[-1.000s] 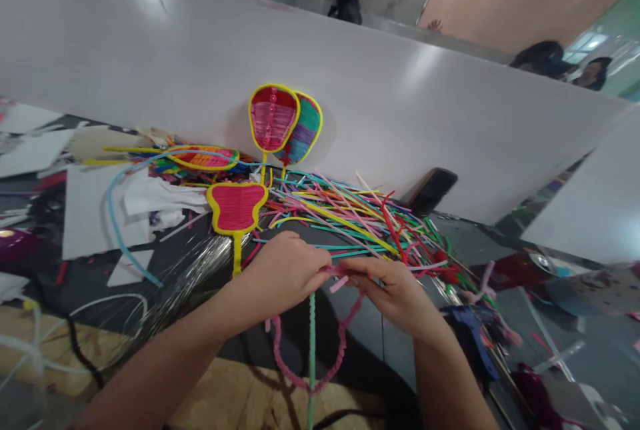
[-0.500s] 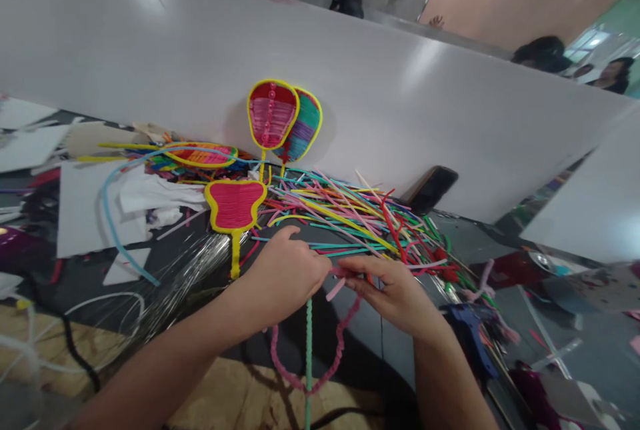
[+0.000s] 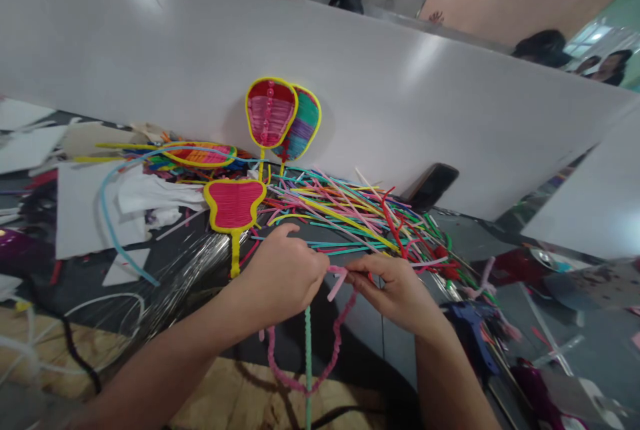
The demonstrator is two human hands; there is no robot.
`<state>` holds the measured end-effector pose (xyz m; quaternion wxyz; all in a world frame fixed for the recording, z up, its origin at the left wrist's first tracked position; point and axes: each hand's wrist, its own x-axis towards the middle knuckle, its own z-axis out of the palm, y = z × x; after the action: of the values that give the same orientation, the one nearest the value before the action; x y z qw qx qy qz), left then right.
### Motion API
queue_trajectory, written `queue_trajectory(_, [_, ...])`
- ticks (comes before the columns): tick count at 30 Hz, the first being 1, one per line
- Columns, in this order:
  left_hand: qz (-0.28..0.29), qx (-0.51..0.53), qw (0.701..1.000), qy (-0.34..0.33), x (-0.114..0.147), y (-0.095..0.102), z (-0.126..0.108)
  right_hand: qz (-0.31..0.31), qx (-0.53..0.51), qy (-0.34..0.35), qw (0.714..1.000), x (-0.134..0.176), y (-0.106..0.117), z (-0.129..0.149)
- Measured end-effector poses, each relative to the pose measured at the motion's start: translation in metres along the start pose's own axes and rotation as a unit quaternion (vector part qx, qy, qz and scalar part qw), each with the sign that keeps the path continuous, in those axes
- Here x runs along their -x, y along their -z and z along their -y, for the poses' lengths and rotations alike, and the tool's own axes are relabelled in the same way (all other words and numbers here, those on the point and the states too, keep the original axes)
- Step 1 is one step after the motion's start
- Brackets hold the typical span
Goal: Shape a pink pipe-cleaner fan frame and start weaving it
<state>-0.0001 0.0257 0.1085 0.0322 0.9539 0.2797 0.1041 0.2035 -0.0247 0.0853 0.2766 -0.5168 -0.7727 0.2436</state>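
My left hand point(image 3: 293, 273) is closed on the top of a pink pipe-cleaner loop point(image 3: 337, 343), its fingers wrapped in a pinch. A twisted mint-green pipe cleaner point(image 3: 308, 367) runs down the middle of the loop and crosses its bottom. My right hand point(image 3: 390, 287) pinches the loop's upper right side between thumb and fingers. Between both hands a short light-pink pipe-cleaner end point(image 3: 337, 285) sticks out, bent downward. Just beyond the left forearm lies a small red fan shape with a yellow edge and handle point(image 3: 236, 207).
Loose coloured pipe cleaners point(image 3: 340, 213) are heaped behind my hands. Two yellow-edged fans point(image 3: 273, 113) lean on the white partition point(image 3: 165, 43), as does a phone point(image 3: 434, 187). A blue glue gun point(image 3: 470, 337) lies right; paper scraps point(image 3: 83, 210) and silvery strands point(image 3: 185, 287) lie left.
The light-pink end between my hands now shows a sharper bend, and my right hand has moved slightly right, away from the left. The loop has shifted a little left.
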Motion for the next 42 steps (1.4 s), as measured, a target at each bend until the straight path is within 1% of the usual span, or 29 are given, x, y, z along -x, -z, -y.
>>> queue_trajectory(4, [0.005, 0.004, 1.0, -0.002, -0.001, 0.0, 0.0, -0.013, 0.016, 0.038, 0.999, -0.001, 0.0, 0.001])
queue_trajectory(8, [0.024, 0.011, 1.0, 0.003, -0.001, 0.0, 0.001, -0.007, 0.014, 0.064, 0.998, -0.004, 0.001, 0.0])
queue_trajectory(11, [0.037, 0.027, 0.999, 0.0, -0.001, 0.001, 0.003, -0.008, 0.015, 0.062, 0.998, -0.005, 0.002, -0.002])
queue_trajectory(16, [0.007, 0.018, 1.0, 0.013, 0.0, -0.001, 0.004, 0.001, 0.011, 0.05, 0.999, -0.005, 0.001, -0.004])
queue_trajectory(20, [0.006, 0.002, 1.0, 0.015, -0.001, -0.003, 0.003, 0.001, 0.008, 0.049, 0.999, -0.004, -0.001, -0.004])
queue_trajectory(29, [0.016, -0.003, 1.0, -0.007, -0.003, -0.007, 0.005, -0.017, 0.059, 0.077, 0.995, -0.004, -0.006, -0.006])
queue_trajectory(33, [0.017, 0.005, 1.0, -0.025, -0.003, -0.006, 0.004, -0.017, 0.055, 0.101, 0.993, -0.005, -0.006, -0.006])
queue_trajectory(36, [0.019, 0.02, 0.999, -0.018, -0.003, -0.004, 0.003, -0.022, 0.036, 0.112, 0.993, -0.006, -0.008, -0.007])
queue_trajectory(39, [0.026, 0.055, 0.998, 0.024, -0.003, 0.001, 0.007, -0.053, 0.001, 0.089, 0.995, -0.007, -0.008, -0.011])
queue_trajectory(40, [0.024, 0.076, 0.996, 0.044, -0.002, 0.005, 0.011, -0.057, -0.018, 0.069, 0.996, -0.008, -0.008, -0.013])
queue_trajectory(42, [0.008, 0.132, 0.988, 0.083, 0.001, 0.014, 0.021, -0.044, -0.062, 0.016, 0.997, -0.009, -0.006, -0.017])
